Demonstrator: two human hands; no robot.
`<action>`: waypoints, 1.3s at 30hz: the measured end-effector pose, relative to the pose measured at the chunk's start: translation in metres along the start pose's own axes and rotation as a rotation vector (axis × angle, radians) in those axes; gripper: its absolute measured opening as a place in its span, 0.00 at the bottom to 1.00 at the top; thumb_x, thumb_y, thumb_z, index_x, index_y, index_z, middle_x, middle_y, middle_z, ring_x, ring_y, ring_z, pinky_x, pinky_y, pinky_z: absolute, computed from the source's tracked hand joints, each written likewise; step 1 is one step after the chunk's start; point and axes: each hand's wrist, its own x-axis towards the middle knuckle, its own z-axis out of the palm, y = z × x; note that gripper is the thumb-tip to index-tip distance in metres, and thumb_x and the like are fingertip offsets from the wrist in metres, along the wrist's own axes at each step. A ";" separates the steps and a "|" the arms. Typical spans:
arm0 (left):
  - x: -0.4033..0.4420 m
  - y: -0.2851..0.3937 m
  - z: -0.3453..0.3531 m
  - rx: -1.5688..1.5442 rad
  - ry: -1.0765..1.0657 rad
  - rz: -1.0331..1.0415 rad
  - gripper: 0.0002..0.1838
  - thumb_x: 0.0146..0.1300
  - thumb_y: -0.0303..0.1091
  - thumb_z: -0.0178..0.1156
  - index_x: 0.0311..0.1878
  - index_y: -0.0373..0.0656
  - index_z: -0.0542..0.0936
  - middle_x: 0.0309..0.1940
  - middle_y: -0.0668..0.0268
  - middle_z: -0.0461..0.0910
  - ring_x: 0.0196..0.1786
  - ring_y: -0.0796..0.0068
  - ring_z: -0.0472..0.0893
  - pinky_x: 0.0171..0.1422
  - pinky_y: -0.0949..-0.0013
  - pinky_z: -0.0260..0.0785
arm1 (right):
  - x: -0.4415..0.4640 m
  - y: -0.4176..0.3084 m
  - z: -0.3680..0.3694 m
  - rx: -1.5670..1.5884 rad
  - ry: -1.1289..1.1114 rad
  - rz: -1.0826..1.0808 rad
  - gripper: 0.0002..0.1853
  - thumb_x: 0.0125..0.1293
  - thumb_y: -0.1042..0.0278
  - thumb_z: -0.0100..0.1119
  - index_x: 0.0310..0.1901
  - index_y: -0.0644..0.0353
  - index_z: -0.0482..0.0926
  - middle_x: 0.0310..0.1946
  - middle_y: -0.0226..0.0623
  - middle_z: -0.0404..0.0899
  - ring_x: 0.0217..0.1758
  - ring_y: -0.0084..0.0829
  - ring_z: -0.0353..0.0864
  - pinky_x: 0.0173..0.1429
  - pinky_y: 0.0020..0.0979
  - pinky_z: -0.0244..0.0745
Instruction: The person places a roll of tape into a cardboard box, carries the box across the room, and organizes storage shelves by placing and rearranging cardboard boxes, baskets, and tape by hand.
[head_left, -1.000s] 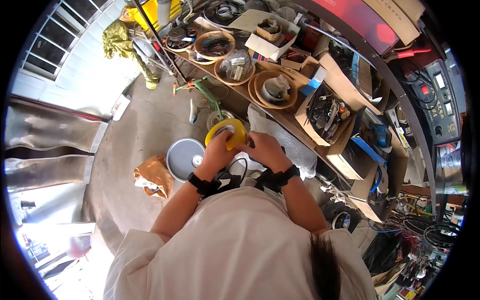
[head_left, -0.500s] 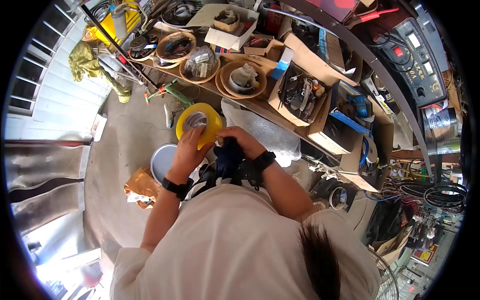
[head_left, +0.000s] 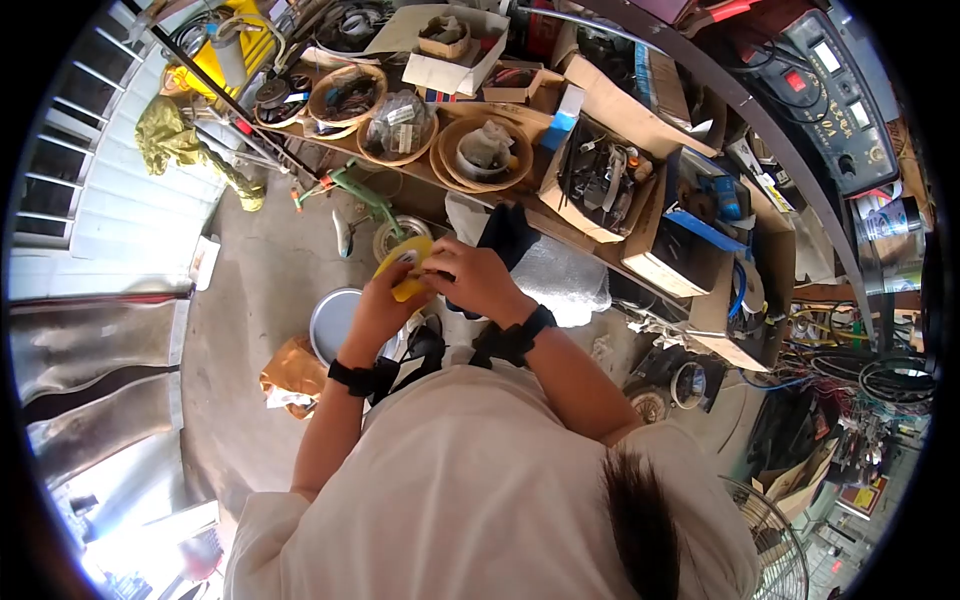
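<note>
A yellow roll of packing tape (head_left: 416,247) is tilted in my left hand (head_left: 378,308), whose fingers and thumb are closed around it. My right hand (head_left: 482,284) is closed beside it, its bent fingertips touching the near edge of the roll. A dark blue cloth-like bundle (head_left: 508,232) sticks out past my right hand, and a little of it shows under the palm. It appears to be gripped there, though the hold itself is hidden. Dark bands circle both wrists.
Ahead, a wooden shelf holds round baskets (head_left: 398,128), a carton of tools (head_left: 598,185) and other open boxes (head_left: 690,235). Below are a bubble-wrap sheet (head_left: 570,275), a green metal frame (head_left: 362,190), a round grey lid (head_left: 335,318) and a brown bag (head_left: 292,372).
The tape roll has turned from facing me to nearly edge-on. My right hand has moved over its edge. The dark bundle has swung from below the right hand to beyond it.
</note>
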 end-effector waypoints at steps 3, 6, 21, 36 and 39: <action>0.002 0.005 0.002 0.056 -0.007 0.005 0.27 0.47 0.36 0.70 0.49 0.35 0.74 0.42 0.53 0.79 0.45 0.60 0.80 0.49 0.66 0.71 | -0.002 0.005 0.009 -0.040 0.059 0.120 0.12 0.56 0.59 0.59 0.37 0.57 0.79 0.32 0.39 0.77 0.30 0.43 0.79 0.34 0.37 0.74; 0.006 -0.003 0.010 0.084 0.056 0.034 0.28 0.47 0.35 0.70 0.52 0.35 0.73 0.43 0.54 0.79 0.46 0.63 0.80 0.51 0.67 0.70 | -0.005 0.012 0.021 0.070 0.224 0.363 0.13 0.55 0.60 0.58 0.35 0.62 0.78 0.29 0.45 0.78 0.31 0.46 0.78 0.33 0.38 0.73; -0.013 -0.031 0.007 -0.205 0.265 -0.217 0.24 0.51 0.36 0.68 0.46 0.29 0.73 0.41 0.52 0.80 0.45 0.66 0.80 0.50 0.69 0.69 | -0.013 0.150 0.034 0.791 0.238 0.926 0.19 0.61 0.53 0.56 0.31 0.66 0.78 0.28 0.35 0.77 0.30 0.25 0.72 0.36 0.29 0.66; -0.002 -0.124 -0.084 -0.253 0.286 -0.429 0.23 0.55 0.34 0.66 0.47 0.28 0.70 0.37 0.56 0.79 0.41 0.71 0.79 0.47 0.71 0.70 | 0.050 0.354 0.083 1.132 0.406 1.367 0.38 0.60 0.44 0.56 0.61 0.69 0.63 0.60 0.45 0.66 0.56 0.43 0.71 0.56 0.44 0.66; 0.010 -0.132 -0.099 -0.279 0.260 -0.408 0.23 0.55 0.33 0.66 0.47 0.27 0.70 0.37 0.55 0.79 0.41 0.71 0.79 0.46 0.72 0.70 | 0.044 0.336 0.086 0.947 0.528 1.304 0.33 0.59 0.50 0.59 0.56 0.73 0.68 0.50 0.43 0.73 0.47 0.38 0.75 0.42 0.37 0.73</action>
